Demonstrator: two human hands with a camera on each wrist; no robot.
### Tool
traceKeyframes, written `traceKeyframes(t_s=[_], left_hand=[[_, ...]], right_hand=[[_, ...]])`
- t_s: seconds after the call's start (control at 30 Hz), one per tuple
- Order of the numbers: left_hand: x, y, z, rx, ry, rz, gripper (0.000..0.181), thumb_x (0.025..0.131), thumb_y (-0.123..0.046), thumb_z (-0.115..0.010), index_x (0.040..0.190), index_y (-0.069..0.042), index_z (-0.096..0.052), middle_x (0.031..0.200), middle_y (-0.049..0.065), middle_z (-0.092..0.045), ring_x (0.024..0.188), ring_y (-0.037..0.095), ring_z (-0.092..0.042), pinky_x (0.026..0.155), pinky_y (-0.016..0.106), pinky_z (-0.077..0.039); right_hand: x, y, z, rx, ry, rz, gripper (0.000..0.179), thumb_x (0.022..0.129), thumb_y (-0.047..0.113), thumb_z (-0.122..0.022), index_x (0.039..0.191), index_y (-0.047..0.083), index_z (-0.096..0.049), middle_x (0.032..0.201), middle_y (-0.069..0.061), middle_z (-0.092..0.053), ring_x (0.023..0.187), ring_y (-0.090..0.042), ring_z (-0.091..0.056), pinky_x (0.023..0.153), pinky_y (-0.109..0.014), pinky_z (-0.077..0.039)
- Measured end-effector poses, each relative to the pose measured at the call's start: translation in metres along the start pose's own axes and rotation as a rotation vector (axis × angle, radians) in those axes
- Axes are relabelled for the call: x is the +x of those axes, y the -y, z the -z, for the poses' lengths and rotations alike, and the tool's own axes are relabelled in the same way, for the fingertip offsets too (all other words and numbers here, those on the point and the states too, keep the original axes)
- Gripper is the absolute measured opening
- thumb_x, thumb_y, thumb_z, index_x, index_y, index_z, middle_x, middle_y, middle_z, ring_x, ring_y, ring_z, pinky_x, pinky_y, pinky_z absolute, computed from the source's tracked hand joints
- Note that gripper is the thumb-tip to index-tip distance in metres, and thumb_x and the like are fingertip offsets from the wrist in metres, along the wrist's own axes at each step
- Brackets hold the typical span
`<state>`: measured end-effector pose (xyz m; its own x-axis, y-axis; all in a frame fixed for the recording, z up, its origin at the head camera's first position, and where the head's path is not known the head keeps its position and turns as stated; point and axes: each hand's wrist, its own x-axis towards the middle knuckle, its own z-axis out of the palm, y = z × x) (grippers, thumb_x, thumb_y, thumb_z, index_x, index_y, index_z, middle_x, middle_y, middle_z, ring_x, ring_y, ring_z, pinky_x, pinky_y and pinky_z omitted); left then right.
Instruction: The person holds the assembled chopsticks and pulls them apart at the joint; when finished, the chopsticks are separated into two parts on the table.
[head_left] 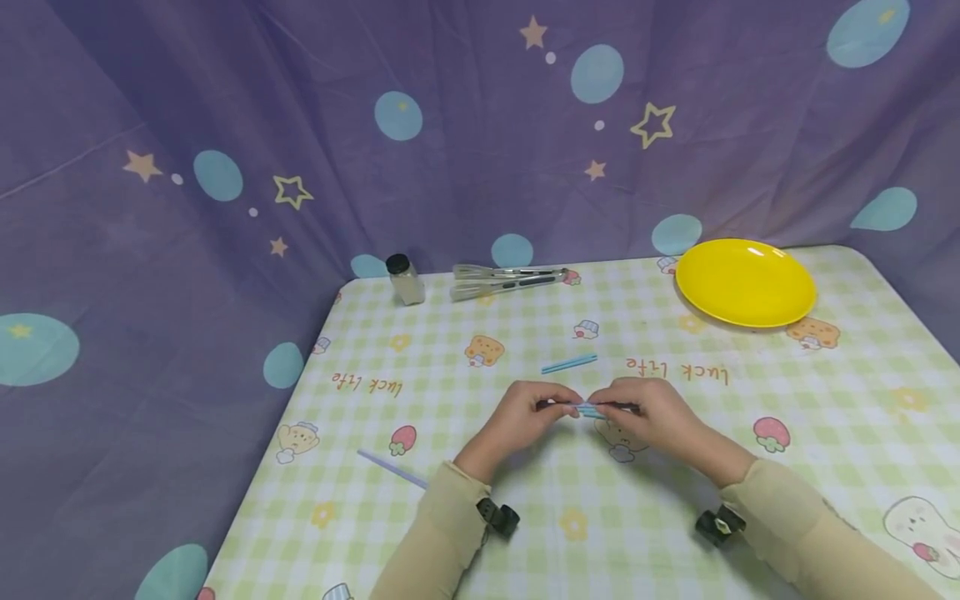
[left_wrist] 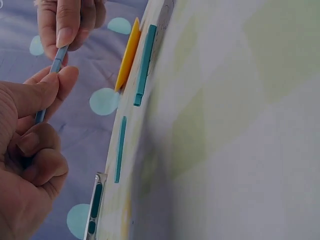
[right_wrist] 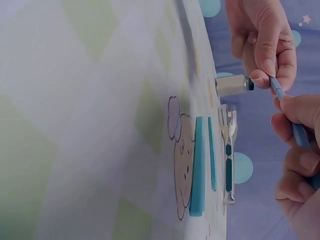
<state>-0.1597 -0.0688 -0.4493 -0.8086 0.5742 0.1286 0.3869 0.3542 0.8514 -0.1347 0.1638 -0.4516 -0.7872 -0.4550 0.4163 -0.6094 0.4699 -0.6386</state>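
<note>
On the table [head_left: 645, 542], the yellow plate [head_left: 746, 283] is at far right, the tongs [head_left: 517, 283] far in the middle, and the jar [head_left: 407, 285] far left. The left hand [head_left: 525, 412] and right hand [head_left: 656, 408] each pinch the pale blue stick [left_wrist: 56, 64] between thumb and finger, above the turquoise piece [right_wrist: 198, 167]. The step appears to be joining or separating its parts; I cannot tell which. The next move probably calls for steady alignment. The left wrist view shows the stick's seam, unclear in the head view; only the latter shows the lavender stick [head_left: 392, 468], near left.
</note>
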Motion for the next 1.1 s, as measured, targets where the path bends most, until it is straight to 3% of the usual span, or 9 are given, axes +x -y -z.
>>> traceKeyframes(t_s=[0.13,0.37,0.67,0.87,0.97,1.1], left_hand=[[-0.001,0.001,0.000,-0.027,-0.004,-0.009,0.014,0.093,-0.012,-0.066,0.103,-0.012,-0.076,0.098,-0.002,-0.074,0.088,0.003,-0.066,0.077,0.024,-0.053],[-0.001,0.002,-0.001,-0.071,-0.023,-0.003,0.015,0.093,-0.010,-0.067,0.104,-0.009,-0.076,0.098,0.002,-0.074,0.090,0.004,-0.067,0.080,0.024,-0.053],[-0.002,-0.001,0.000,0.025,-0.010,-0.018,0.016,0.093,-0.013,-0.066,0.106,-0.012,-0.076,0.097,-0.003,-0.074,0.086,0.003,-0.067,0.074,0.021,-0.053],[-0.002,0.005,0.002,-0.003,-0.033,-0.038,0.018,0.091,-0.013,-0.068,0.106,-0.011,-0.077,0.101,0.000,-0.074,0.089,0.007,-0.068,0.075,0.022,-0.053],[-0.003,0.007,0.006,-0.032,-0.044,-0.012,0.017,0.092,-0.014,-0.068,0.105,-0.012,-0.077,0.103,0.000,-0.073,0.089,0.006,-0.067,0.074,0.023,-0.053],[-0.003,0.009,0.015,0.008,-0.023,0.034,0.018,0.096,-0.014,-0.062,0.108,-0.017,-0.075,0.101,-0.006,-0.072,0.082,0.010,-0.063,0.070,0.025,-0.049]], right_hand=[[0.001,0.001,0.002,0.030,0.015,0.016,0.020,0.087,0.001,-0.071,0.103,0.013,-0.077,0.079,0.006,-0.068,0.063,0.000,-0.049,0.057,-0.022,-0.044],[0.003,0.002,0.004,-0.008,0.017,0.036,0.022,0.086,0.000,-0.071,0.103,0.011,-0.077,0.080,0.006,-0.069,0.065,0.001,-0.049,0.059,-0.023,-0.044],[0.003,0.006,0.003,-0.139,0.064,0.033,0.021,0.087,0.004,-0.071,0.104,0.014,-0.076,0.089,0.006,-0.072,0.072,-0.003,-0.059,0.064,-0.027,-0.050],[0.005,0.008,0.004,-0.191,0.063,0.089,0.025,0.086,0.002,-0.071,0.109,0.012,-0.076,0.078,0.008,-0.065,0.061,0.001,-0.044,0.056,-0.022,-0.041],[0.005,0.008,0.004,-0.192,0.039,0.044,0.022,0.086,0.005,-0.072,0.107,0.013,-0.076,0.081,0.009,-0.067,0.065,-0.002,-0.051,0.060,-0.026,-0.046],[0.005,0.004,0.003,-0.192,-0.039,-0.105,0.004,0.086,0.016,-0.075,0.090,0.017,-0.076,0.080,0.010,-0.070,0.069,-0.006,-0.061,0.064,-0.030,-0.050]])
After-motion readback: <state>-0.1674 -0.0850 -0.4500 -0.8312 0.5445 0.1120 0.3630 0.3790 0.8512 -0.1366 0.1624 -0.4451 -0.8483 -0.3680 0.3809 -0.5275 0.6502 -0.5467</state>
